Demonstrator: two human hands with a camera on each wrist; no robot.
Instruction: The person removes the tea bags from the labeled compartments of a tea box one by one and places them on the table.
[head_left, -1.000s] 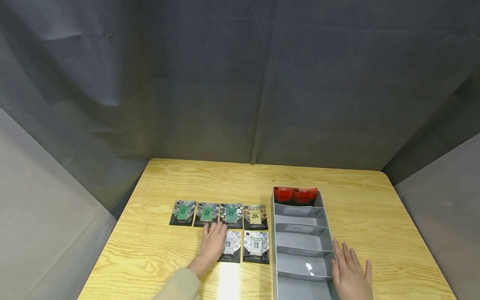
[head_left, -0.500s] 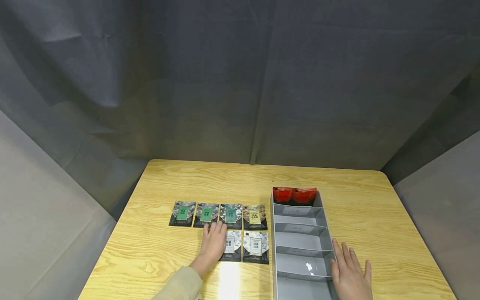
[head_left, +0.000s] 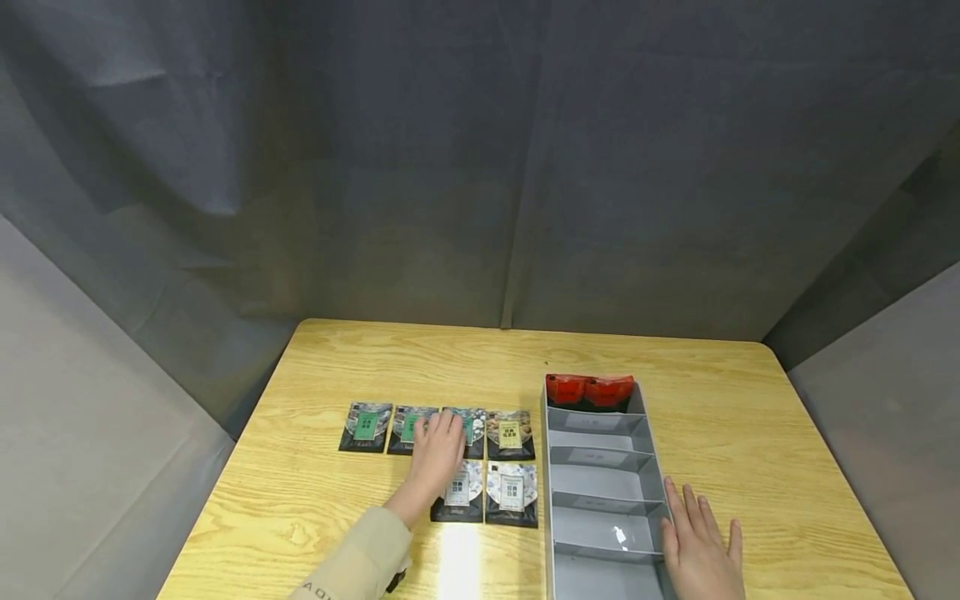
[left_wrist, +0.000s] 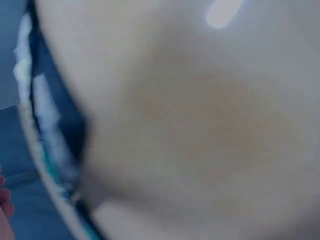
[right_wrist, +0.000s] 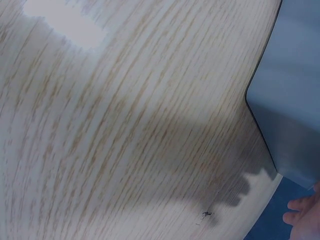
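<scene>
My left hand reaches over the upper row of black sachets in the head view, fingertips over the teal-label sachet and close to a green-label sachet. The hand hides part of both. Another green-label sachet lies at the row's left end, a yellow-label sachet at its right. Below lie two white-label sachets, one partly under the hand, the other beside it. My right hand rests with spread fingers against the right side of the grey divided box.
Two red sachets stand in the box's far compartment. Label strips show on several dividers. The box's grey wall stands at right in the right wrist view. Dark curtains enclose the wooden table.
My left hand has moved up and slightly right, from the upper row's lower edge onto the teal-label sachet. More of the left white-label sachet shows. My right hand has stayed put.
</scene>
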